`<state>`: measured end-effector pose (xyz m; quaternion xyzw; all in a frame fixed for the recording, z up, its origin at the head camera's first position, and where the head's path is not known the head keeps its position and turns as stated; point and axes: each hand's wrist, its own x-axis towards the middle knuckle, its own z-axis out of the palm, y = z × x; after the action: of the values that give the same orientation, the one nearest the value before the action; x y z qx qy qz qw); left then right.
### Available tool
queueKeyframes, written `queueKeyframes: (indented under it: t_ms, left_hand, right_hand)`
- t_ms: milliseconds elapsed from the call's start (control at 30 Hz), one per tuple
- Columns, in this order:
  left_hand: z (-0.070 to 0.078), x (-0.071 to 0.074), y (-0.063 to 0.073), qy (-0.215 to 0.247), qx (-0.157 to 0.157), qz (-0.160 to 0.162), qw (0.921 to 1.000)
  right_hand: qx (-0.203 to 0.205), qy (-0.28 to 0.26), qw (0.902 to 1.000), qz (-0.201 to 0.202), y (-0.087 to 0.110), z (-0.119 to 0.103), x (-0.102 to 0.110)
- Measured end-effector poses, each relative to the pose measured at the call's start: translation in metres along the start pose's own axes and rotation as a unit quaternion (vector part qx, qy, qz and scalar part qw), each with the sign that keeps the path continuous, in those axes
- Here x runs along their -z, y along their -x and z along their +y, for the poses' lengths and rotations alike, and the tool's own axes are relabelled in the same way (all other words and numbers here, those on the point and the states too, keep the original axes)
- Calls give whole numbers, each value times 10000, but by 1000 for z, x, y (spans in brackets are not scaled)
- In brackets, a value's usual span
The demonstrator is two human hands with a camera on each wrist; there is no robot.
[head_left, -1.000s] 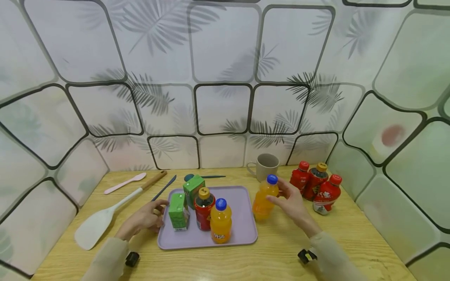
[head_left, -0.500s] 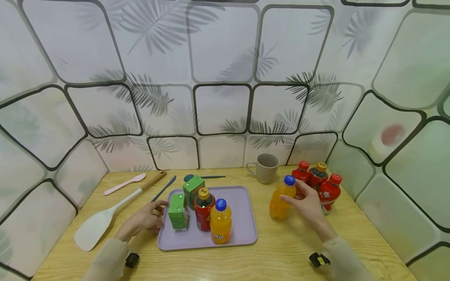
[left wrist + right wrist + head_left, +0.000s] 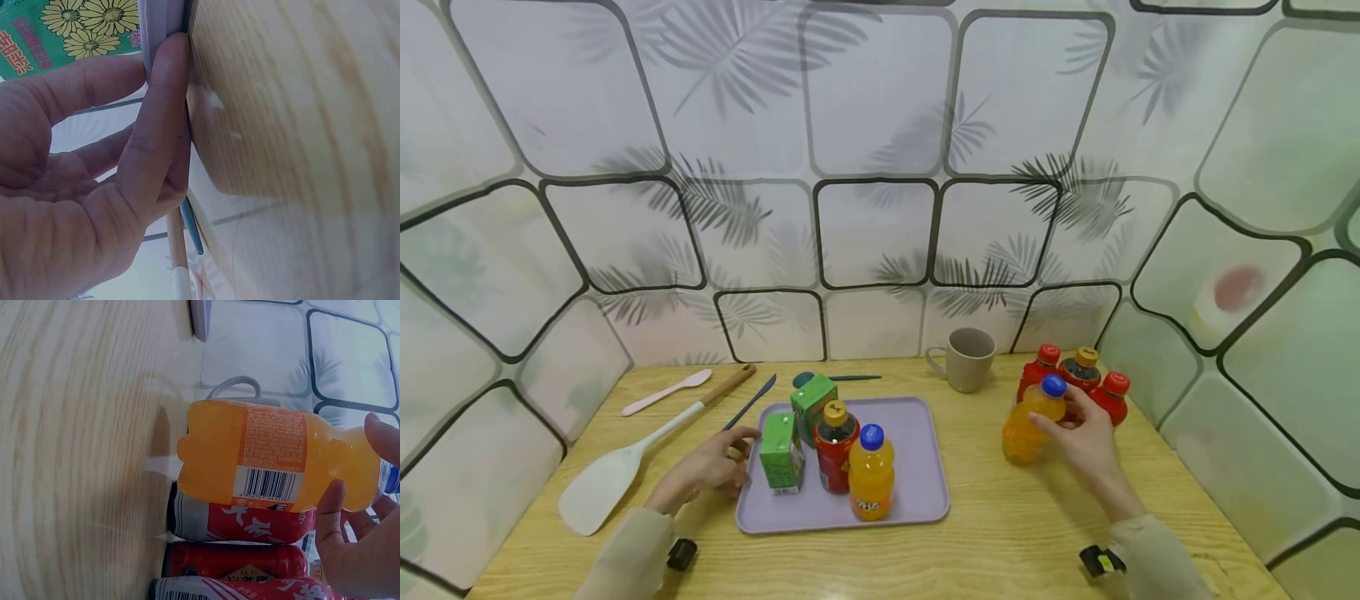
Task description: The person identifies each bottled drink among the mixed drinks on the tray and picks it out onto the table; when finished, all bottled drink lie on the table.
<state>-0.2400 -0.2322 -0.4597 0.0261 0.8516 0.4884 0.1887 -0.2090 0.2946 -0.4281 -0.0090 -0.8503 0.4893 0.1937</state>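
My right hand (image 3: 1092,450) grips an orange soda bottle (image 3: 1026,433) with a blue cap near its neck. In the right wrist view that bottle (image 3: 272,456) hangs just off the wood, its barcode label facing the camera, thumb and fingers (image 3: 331,509) around its upper part. Behind it stand red-capped bottles (image 3: 1118,400) and a gold-capped dark bottle (image 3: 1082,368). At the left, my left hand (image 3: 711,462) pinches the side rim of the lilac tray (image 3: 917,475); the left wrist view shows the fingertips on that rim (image 3: 164,25). The tray carries a second orange soda bottle (image 3: 871,479).
Also on the tray are two green drink cartons (image 3: 781,454) and a gold-capped bottle (image 3: 835,450). A grey mug (image 3: 968,362) stands at the back. Left of the tray lie a white spatula (image 3: 606,483), a pink spoon (image 3: 666,392) and a blue utensil (image 3: 751,402).
My right hand has carried the orange soda bottle rightward, from beside the tray to just in front of the red bottles. The left hand has stayed at the tray's rim.
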Motion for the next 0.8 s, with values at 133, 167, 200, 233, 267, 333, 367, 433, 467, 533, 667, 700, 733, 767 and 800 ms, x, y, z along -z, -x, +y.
queueKeyframes:
  t_ms: [133,167,200,233,267,333,367,433,467,533,667,700,733,767,800]
  left_hand:
    - [0,0,0,0,10,4,10000]
    - [0,0,0,4,9,5,10000]
    - [0,0,0,2,5,0,10000]
    - [0,0,0,2,-1,-3,10000]
    - [0,0,0,3,-10,-9,10000]
    - [0,0,1,7,-18,-17,10000]
    - [0,0,1,7,-17,-16,10000]
    - [-1,1,1,-8,-17,-15,10000]
    - [-1,2,1,-14,-9,-15,10000]
    - [-1,3,1,-27,-9,-17,10000]
    - [0,3,0,-84,7,-10,10000]
    - [1,2,0,-91,12,-9,10000]
    - [1,2,0,-104,26,-13,9999]
    - [1,1,0,-107,37,-14,9999]
    - [1,1,0,-110,35,-21,9999]
  right_hand:
    - [-7,72,10000,6,-2,1,4]
    - [-13,81,10000,14,-2,2,5]
    - [-19,73,10000,25,-2,2,5]
    - [-35,79,10000,31,-3,3,6]
    - [-52,81,9999,39,-3,3,6]
    - [-66,93,9999,37,-4,5,6]
    - [-75,81,9999,36,-4,5,6]
    - [-65,99,9999,34,-5,6,6]
    - [-48,94,9999,47,-5,6,6]
    - [-15,125,9999,101,-6,6,6]
    - [70,351,9989,307,-7,6,8]
    - [61,402,9986,348,-7,7,10]
    - [48,472,9981,383,-7,7,12]
    - [45,501,9979,419,-7,8,14]
    - [41,539,9975,446,-7,8,16]
